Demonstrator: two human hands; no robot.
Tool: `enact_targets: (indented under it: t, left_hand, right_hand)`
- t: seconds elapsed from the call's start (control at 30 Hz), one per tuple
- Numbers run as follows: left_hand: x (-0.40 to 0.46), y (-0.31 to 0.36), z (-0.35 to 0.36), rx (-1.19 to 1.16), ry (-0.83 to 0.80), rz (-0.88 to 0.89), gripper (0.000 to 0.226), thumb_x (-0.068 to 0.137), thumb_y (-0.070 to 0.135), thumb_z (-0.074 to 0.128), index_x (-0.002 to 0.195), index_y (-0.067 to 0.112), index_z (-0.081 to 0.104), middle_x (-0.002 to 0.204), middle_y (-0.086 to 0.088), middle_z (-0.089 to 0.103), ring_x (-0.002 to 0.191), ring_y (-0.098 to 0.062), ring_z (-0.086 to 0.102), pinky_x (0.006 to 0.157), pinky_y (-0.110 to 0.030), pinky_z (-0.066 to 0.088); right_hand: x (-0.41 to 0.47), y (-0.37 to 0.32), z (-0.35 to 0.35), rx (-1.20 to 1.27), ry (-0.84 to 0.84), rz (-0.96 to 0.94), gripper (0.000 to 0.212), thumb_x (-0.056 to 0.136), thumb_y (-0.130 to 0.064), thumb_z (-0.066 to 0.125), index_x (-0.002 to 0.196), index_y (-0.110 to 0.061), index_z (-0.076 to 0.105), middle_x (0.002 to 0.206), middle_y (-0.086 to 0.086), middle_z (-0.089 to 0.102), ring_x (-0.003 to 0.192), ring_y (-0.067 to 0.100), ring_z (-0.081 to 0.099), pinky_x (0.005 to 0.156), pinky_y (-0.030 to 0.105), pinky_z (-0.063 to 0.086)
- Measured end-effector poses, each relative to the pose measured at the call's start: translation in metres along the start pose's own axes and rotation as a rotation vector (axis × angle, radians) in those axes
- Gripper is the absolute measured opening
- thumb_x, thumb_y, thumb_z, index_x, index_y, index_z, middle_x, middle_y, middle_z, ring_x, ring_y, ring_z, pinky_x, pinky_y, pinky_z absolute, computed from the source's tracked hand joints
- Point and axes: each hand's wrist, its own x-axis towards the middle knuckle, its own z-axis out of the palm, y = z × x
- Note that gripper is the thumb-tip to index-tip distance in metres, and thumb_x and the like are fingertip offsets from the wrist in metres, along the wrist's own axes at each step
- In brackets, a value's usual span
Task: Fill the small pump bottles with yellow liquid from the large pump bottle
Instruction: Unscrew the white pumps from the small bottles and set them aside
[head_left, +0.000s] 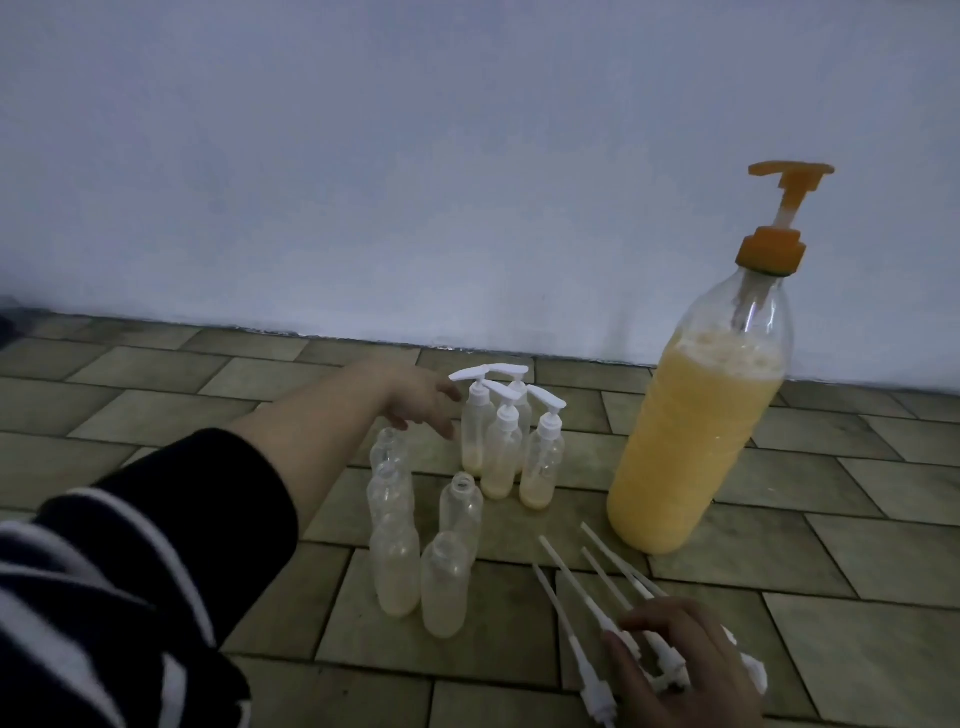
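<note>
The large clear bottle (696, 426) with an orange pump head stands at the right, mostly full of yellow liquid. Several small clear bottles with white pump tops (501, 447) stand in a cluster at centre, each with a little yellow liquid at the bottom. Several uncapped small bottles (447, 582) stand in front of them to the left. My left hand (423, 402) hovers open above the rearmost uncapped bottle, beside the capped cluster. Lower right, my right hand (675, 660) rests on several loose white pump heads with long tubes (582, 587); its fingers lie over them.
The floor is brown tile (857, 545). A pale wall (467, 182) runs close behind the bottles. My left sleeve (104, 571) is black with white stripes and fills the lower left.
</note>
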Motion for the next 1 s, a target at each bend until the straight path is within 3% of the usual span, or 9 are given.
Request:
enact_targets:
  t: [0.1,0.27,0.5,0.63,0.73,0.8,0.87,0.93,1.0]
  left_hand:
    - [0.012,-0.004,0.008,-0.188,-0.08,0.068,0.069,0.079,0.018,0.074,0.136,0.036,0.041,0.127,0.005,0.054,0.116,-0.013,0.052,0.085,-0.028,0.05]
    - [0.025,-0.004,0.015,-0.404,-0.103,0.128,0.046,0.079,0.003,0.071,0.115,0.028,0.055,0.116,0.009,0.061,0.113,-0.013,0.055,0.079,-0.025,0.05]
    - [0.033,-0.014,0.012,-0.362,0.007,0.198,0.042,0.07,0.027,0.077,0.109,0.029,0.062,0.112,0.011,0.062,0.107,-0.009,0.059,0.088,-0.029,0.051]
    - [0.022,-0.024,-0.001,-0.583,0.114,0.298,0.02,0.082,0.011,0.07,0.101,0.012,0.063,0.105,-0.001,0.065,0.101,-0.015,0.061,0.089,-0.032,0.051]
    - [0.003,-0.027,-0.017,-0.877,0.276,0.385,0.026,0.084,0.008,0.066,0.11,0.004,0.062,0.115,-0.013,0.064,0.11,-0.027,0.061,0.094,-0.038,0.051]
    - [-0.021,-0.018,-0.026,-1.114,0.324,0.508,0.021,0.085,0.015,0.063,0.105,0.009,0.061,0.104,-0.006,0.065,0.104,-0.026,0.062,0.091,-0.04,0.05]
    - [-0.05,-0.005,-0.031,-1.291,0.326,0.632,0.035,0.077,0.032,0.068,0.105,0.013,0.06,0.097,-0.001,0.062,0.096,-0.024,0.065,0.084,-0.041,0.053]
    - [-0.078,0.006,-0.026,-1.303,0.331,0.702,0.055,0.065,0.047,0.073,0.107,0.015,0.06,0.096,-0.001,0.062,0.089,-0.022,0.067,0.074,-0.038,0.057]
    - [-0.105,0.018,-0.01,-1.2,0.359,0.71,0.052,0.071,0.052,0.063,0.106,0.014,0.062,0.094,-0.001,0.067,0.079,-0.017,0.066,0.067,-0.031,0.056]
  right_hand:
    - [0.002,-0.003,-0.002,-0.018,0.013,-0.006,0.014,0.067,-0.035,0.061,0.065,-0.022,0.065,0.069,-0.014,0.06,0.075,-0.006,0.054,0.069,0.01,0.042]
    - [0.003,-0.004,-0.003,-0.006,0.028,0.002,0.015,0.067,-0.034,0.061,0.065,-0.02,0.067,0.073,-0.017,0.061,0.078,-0.006,0.055,0.069,0.007,0.041]
    - [0.008,-0.008,-0.004,-0.013,0.011,-0.03,0.016,0.069,-0.033,0.06,0.066,-0.018,0.066,0.069,-0.011,0.061,0.074,-0.005,0.054,0.071,0.006,0.041]
    - [0.012,-0.013,-0.005,0.029,0.029,-0.007,0.017,0.074,-0.038,0.061,0.07,-0.022,0.066,0.076,-0.017,0.06,0.074,-0.004,0.056,0.067,0.014,0.044]
    - [0.023,-0.02,-0.012,0.068,-0.034,-0.005,0.009,0.078,-0.045,0.059,0.077,-0.036,0.061,0.088,-0.023,0.057,0.08,-0.011,0.055,0.071,0.001,0.038]
    - [0.036,-0.034,-0.019,0.106,-0.071,0.081,0.006,0.073,-0.05,0.059,0.077,-0.047,0.06,0.092,-0.027,0.058,0.082,-0.015,0.055,0.07,-0.002,0.038]
    - [0.053,-0.052,-0.027,0.113,-0.031,0.099,0.013,0.07,-0.048,0.058,0.082,-0.043,0.06,0.092,-0.023,0.06,0.083,-0.008,0.056,0.067,0.006,0.043]
    - [0.075,-0.077,-0.036,0.171,-0.005,0.098,0.018,0.075,-0.051,0.059,0.088,-0.038,0.059,0.09,-0.017,0.062,0.084,0.002,0.059,0.063,0.019,0.049]
    - [0.101,-0.099,-0.046,0.376,0.008,0.184,0.027,0.076,-0.051,0.063,0.097,-0.035,0.064,0.092,-0.012,0.067,0.085,0.008,0.063,0.066,0.025,0.053]
